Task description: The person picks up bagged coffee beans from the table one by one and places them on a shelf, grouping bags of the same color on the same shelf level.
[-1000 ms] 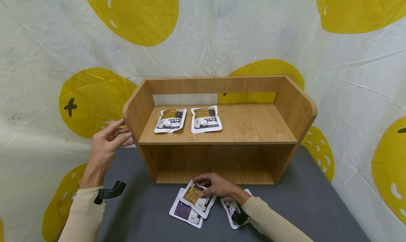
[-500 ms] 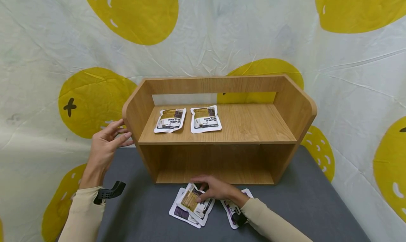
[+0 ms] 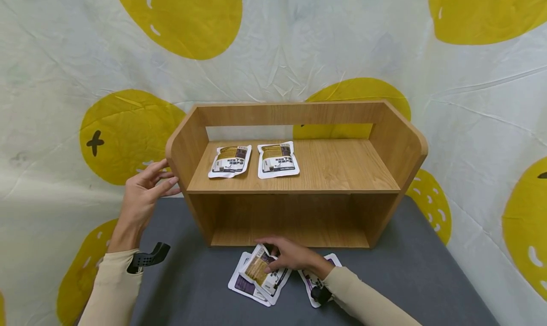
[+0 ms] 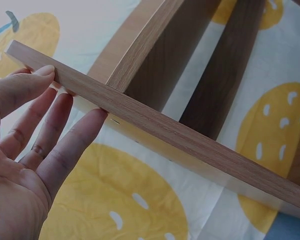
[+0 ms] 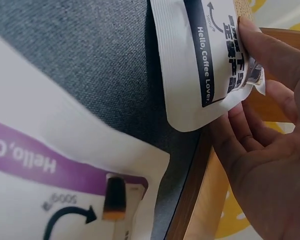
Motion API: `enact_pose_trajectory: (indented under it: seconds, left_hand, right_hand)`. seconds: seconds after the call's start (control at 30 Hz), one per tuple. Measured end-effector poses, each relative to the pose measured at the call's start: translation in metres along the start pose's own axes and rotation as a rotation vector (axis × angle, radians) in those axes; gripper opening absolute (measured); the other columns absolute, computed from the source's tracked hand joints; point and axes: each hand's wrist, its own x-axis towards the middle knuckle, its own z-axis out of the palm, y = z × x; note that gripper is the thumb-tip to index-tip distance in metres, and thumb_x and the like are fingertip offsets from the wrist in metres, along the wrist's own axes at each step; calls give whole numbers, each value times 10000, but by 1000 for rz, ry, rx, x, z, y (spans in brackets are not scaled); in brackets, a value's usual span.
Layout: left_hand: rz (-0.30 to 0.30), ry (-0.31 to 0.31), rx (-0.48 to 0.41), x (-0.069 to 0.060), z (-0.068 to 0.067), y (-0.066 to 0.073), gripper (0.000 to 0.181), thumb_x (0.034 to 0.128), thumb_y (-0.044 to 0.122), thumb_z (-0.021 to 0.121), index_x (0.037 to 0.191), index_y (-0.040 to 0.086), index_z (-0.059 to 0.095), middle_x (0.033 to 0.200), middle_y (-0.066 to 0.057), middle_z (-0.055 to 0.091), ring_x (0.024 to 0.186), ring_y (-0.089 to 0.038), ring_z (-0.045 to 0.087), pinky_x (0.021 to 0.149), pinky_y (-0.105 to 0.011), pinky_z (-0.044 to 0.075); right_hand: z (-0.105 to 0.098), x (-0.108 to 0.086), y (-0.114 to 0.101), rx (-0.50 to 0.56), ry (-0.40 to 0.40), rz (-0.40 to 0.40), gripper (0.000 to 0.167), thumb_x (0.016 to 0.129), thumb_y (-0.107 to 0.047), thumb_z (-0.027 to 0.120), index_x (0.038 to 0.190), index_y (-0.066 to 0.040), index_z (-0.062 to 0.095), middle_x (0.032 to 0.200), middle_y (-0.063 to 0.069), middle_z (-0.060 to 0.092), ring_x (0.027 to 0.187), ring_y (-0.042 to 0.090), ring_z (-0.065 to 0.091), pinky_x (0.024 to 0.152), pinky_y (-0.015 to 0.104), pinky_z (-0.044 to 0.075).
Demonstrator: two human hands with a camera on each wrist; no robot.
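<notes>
My right hand (image 3: 292,254) pinches a white coffee pouch with a gold label (image 3: 258,271) between thumb and fingers, just in front of the wooden shelf (image 3: 295,191). Under it lies a purple-labelled coffee pouch (image 3: 244,286), partly covered. Another purple-labelled pouch (image 3: 308,281) lies below the right wrist, and it fills the near corner of the right wrist view. At the shelf's left side panel (image 4: 150,117), my left hand (image 3: 140,193) rests its thumb on the front edge and its rather straight fingertips against the outer face.
Two gold-labelled pouches, one left (image 3: 231,162) and one beside it (image 3: 278,160), lie on the left half of the upper shelf board (image 3: 337,167). A lower compartment (image 3: 295,221) opens to the front. The grey tabletop (image 3: 410,273) carries everything; a patterned cloth (image 3: 273,41) hangs behind.
The gold-labelled pouch in my right hand has shifted slightly left and turned a little, covering more of the purple-labelled pouch beneath. My left hand has stayed at the shelf.
</notes>
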Motion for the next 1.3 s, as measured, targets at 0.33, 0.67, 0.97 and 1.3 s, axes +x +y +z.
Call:
enact_pose_trajectory:
  seconds: [0.33,0.67,0.97,1.3]
  left_hand:
    - [7,0,-7,0,0,-1,513,934,-143,617,1433,-67,528,1294,-63,567,1022,-120,673,737,-358,632]
    - [15,-7,-5,-1,0,-1,512,937,-145,610,1436,-65,526,1299,-57,579,1028,-120,673,743,-360,630]
    - [10,-10,4,1,0,0,509,944,-130,611,1441,-54,527,1314,-66,574,1031,-126,667,750,-362,631]
    - [10,-8,3,0,0,-1,512,938,-144,609,1437,-58,530,1309,-63,576,1025,-122,670,743,-355,632]
  right_hand:
    - [-4,-10,-1,43,-51,-88,621,876,-134,806,1452,-99,575,1247,38,674,892,90,533,755,169,467]
    - [-13,-21,-1,134,-130,-146,452,945,-45,702,1385,4,611,1368,165,628,833,99,562,703,145,507]
    - [-16,-31,2,211,-112,-68,349,959,-75,697,1302,-13,674,1220,150,689,969,165,652,781,204,573]
    - [-22,-39,2,257,-72,-19,365,954,-118,717,1315,-86,677,1188,88,698,959,148,657,770,243,588]
